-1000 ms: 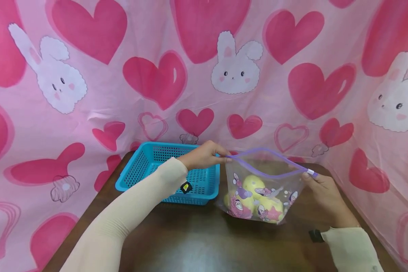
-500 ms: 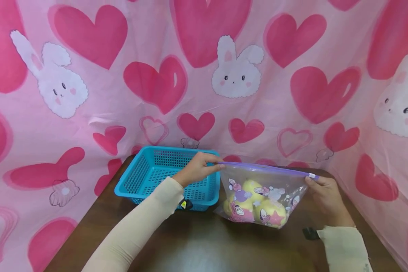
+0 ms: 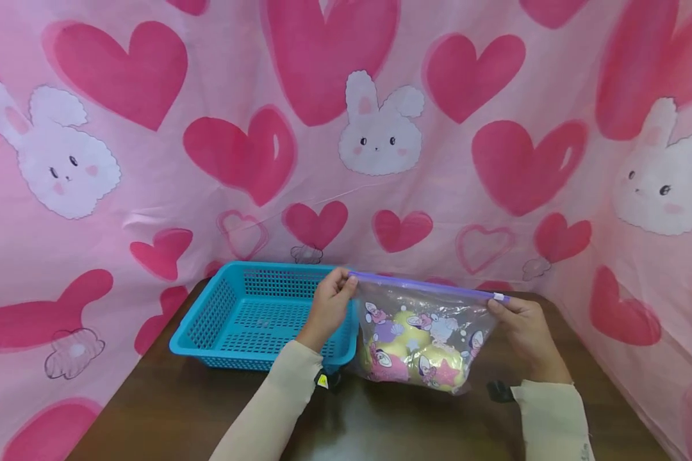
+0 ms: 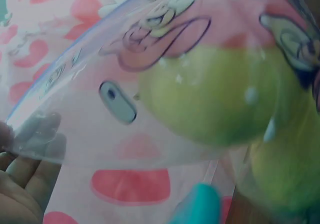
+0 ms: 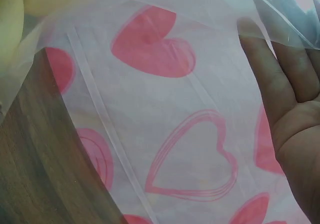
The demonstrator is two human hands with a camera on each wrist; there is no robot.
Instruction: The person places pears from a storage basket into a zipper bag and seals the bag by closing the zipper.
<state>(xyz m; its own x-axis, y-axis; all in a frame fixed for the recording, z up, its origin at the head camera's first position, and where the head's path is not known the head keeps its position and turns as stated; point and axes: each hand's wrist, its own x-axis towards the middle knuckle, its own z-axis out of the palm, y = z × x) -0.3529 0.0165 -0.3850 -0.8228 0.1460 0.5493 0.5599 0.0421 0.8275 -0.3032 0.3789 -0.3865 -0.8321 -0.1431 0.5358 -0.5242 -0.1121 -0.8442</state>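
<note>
A clear zip bag (image 3: 421, 326) printed with cartoon figures hangs between my hands, its purple top edge drawn straight. Several yellow-green round fruits (image 4: 210, 99) lie in its lower part, their kind blurred by the plastic. My left hand (image 3: 329, 304) pinches the top left corner between thumb and fingers. At the opposite corner, beside the white slider (image 3: 498, 296), my right hand (image 3: 525, 330) pinches the edge. The right wrist view shows some right fingers (image 5: 270, 69) stretched behind the plastic.
A blue perforated basket (image 3: 207, 354) stands at the left on the dark wooden table (image 3: 150, 410), close beside the bag and partly behind my left hand. A pink curtain (image 3: 438, 173) with hearts and rabbits rises behind and at both sides.
The bag's mouth has gone from gaping to a straight, flattened line. Both hands still hold the corners. The head view has shifted a little.
</note>
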